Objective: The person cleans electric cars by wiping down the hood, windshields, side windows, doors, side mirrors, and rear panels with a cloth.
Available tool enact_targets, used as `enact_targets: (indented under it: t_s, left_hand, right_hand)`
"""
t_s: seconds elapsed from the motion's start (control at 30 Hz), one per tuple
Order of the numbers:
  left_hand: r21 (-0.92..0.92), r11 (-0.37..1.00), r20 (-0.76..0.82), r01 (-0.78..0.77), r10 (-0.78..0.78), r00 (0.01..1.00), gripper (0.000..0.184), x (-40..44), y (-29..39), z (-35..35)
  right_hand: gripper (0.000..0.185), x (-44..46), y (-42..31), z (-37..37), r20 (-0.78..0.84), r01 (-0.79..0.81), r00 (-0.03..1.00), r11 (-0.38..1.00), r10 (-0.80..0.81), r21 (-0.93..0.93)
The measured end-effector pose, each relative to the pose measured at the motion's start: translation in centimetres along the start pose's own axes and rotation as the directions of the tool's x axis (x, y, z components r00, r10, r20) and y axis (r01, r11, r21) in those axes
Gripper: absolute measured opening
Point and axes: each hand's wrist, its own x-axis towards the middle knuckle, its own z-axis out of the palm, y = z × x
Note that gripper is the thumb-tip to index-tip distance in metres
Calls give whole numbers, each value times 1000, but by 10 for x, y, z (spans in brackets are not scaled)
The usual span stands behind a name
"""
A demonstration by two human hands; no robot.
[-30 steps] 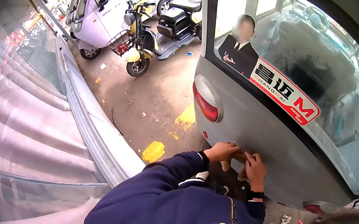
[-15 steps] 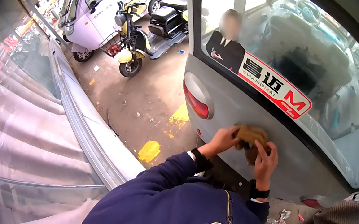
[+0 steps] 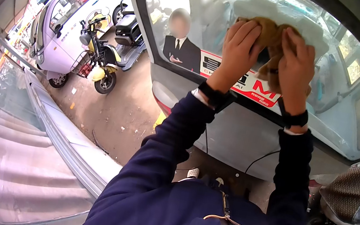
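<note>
A brown cloth is bunched between my two hands, in front of the rear window of a grey vehicle. My left hand grips the cloth's left part, its fingers bent over it. On the right side my right hand pinches the cloth, and a fold hangs down between the hands. Below them, a red and white sticker on the glass is partly covered by my wrists. A printed figure in a dark suit shows on the window to the left.
A yellow scooter with a basket and a pale purple vehicle stand at the upper left. A glass-sided structure with a metal edge runs along my left. A textured brown cover is at the lower right.
Both hands have moved up with the cloth, from the grey body panel below the window to the window glass. The view has shifted, so the vehicle appears farther left.
</note>
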Motion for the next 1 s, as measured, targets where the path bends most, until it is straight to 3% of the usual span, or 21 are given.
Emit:
enact_targets:
  t_s: [0.23,0.5,0.57,0.6,0.67,0.73,0.77,0.83,0.87,0.93,1.0]
  left_hand:
    - [7,995,132,97,-97,987,39,-94,13,-28]
    - [30,972,516,235,-216,829,36,-207,23,-67]
    - [82,982,481,171,-190,856,37,-213,28,-72]
    - [89,973,515,215,-230,826,36,-204,38,-77]
    - [114,957,539,268,-286,792,35,-200,52,-84]
    - [137,906,637,400,-390,666,27,-202,62,-90]
    - [146,905,630,400,-396,668,27,-207,67,-92]
    - [267,801,615,536,-570,544,27,-220,73,-99]
    - [275,800,612,534,-574,544,27,-224,75,-104]
    - [428,755,720,496,-617,317,28,-229,78,-115]
    - [453,745,720,489,-629,292,30,-239,79,-124]
  right_hand:
    - [39,-101,-38,-6,148,-68,987,997,61,43]
    - [36,-204,-74,-19,369,-140,927,979,76,151]
    - [35,-227,-83,-22,483,-255,849,967,213,21]
    - [35,-224,-86,-22,468,-234,865,971,182,55]
    - [35,-219,-92,-31,516,-379,801,924,302,48]
    - [35,-218,-95,-35,551,-429,774,898,311,96]
    - [35,-219,-95,-37,584,-486,740,866,334,121]
    - [36,-233,-92,-38,599,-491,741,853,304,175]
    - [37,-243,-95,-39,614,-502,738,837,282,219]
    - [38,-253,-107,-48,609,-506,740,832,284,227]
    - [39,-267,-118,-56,609,-508,740,830,284,230]
